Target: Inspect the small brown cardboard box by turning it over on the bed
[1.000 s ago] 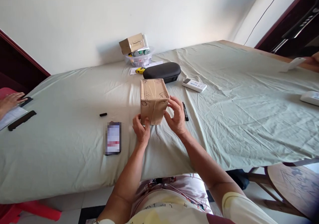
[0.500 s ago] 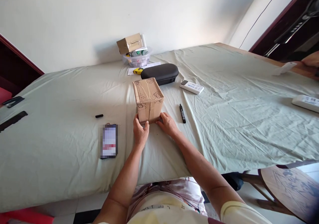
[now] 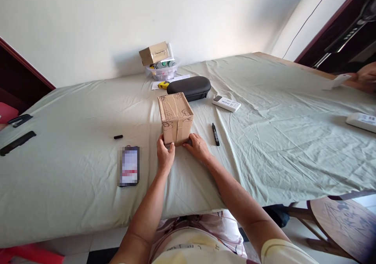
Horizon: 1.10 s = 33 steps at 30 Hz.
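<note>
A taped brown cardboard box [image 3: 175,117] stands upright on the pale green cloth of the table [image 3: 264,138] in front of me. My left hand [image 3: 165,156] grips its near bottom left corner, thumb against the front face. My right hand [image 3: 197,147] presses its fingers against the box's near bottom right edge. A black marker [image 3: 215,134] lies just right of my right hand, and its cap [image 3: 118,137] lies apart to the left. A phone [image 3: 129,165] lies face up left of my left hand.
Behind the box lie a black zip case [image 3: 189,87], a white remote [image 3: 226,103], a yellow tape measure [image 3: 163,85] and a plastic tub [image 3: 163,71] topped by a small carton [image 3: 154,53]. Another remote [image 3: 361,121] lies far right. Another person's hand [image 3: 366,74] holds paper there. A wooden stool [image 3: 343,225] stands lower right.
My right hand slid from the box's right side down to its bottom edge. The box now rests flat on the cloth. The other person's hand at the left edge is gone from view.
</note>
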Motion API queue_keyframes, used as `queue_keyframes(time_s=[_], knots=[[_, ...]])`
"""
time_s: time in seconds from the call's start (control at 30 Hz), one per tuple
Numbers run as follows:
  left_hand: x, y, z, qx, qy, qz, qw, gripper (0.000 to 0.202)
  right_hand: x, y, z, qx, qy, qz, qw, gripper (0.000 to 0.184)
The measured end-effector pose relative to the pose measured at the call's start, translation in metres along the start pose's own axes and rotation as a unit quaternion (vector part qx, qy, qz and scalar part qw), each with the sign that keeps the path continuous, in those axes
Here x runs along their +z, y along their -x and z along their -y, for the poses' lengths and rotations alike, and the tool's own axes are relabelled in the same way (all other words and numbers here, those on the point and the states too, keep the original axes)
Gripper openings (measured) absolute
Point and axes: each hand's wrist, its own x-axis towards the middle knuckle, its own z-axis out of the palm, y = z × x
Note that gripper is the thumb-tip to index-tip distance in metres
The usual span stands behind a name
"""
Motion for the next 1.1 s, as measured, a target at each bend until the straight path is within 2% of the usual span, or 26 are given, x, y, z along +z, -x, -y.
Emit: queue_keyframes(time_s=[0.17, 0.33, 0.7, 0.83, 0.93, 1.03, 1.1], knots=[[-0.001, -0.001, -0.001, 0.001, -0.012, 0.006, 1.0, 0.058, 0.0, 0.001, 0.002, 0.007, 0.012, 0.017, 1.0, 0.014], [-0.002, 0.0, -0.002, 0.011, -0.02, -0.012, 1.0, 0.056, 0.002, 0.002, 0.002, 0.002, 0.02, 0.003, 1.0, 0.013], [-0.005, -0.003, 0.003, -0.018, 0.016, 0.002, 1.0, 0.057, 0.005, 0.001, -0.002, -0.01, -0.008, 0.008, 1.0, 0.015], [-0.005, -0.002, 0.002, -0.058, 0.083, 0.02, 0.995, 0.053, 0.001, 0.004, 0.002, -0.008, -0.088, -0.056, 0.995, 0.025], [-0.002, 0.0, 0.0, -0.087, 0.188, 0.056, 0.977, 0.047, -0.006, 0.004, 0.007, -0.029, -0.194, -0.139, 0.971, 0.033], [0.0, 0.002, -0.006, -0.076, 0.294, 0.141, 0.942, 0.047, -0.015, 0.003, 0.011, -0.034, -0.267, -0.226, 0.936, 0.037], [0.001, 0.004, -0.01, -0.06, 0.308, 0.206, 0.927, 0.047, -0.02, 0.002, 0.01, -0.02, -0.281, -0.276, 0.919, 0.037]])
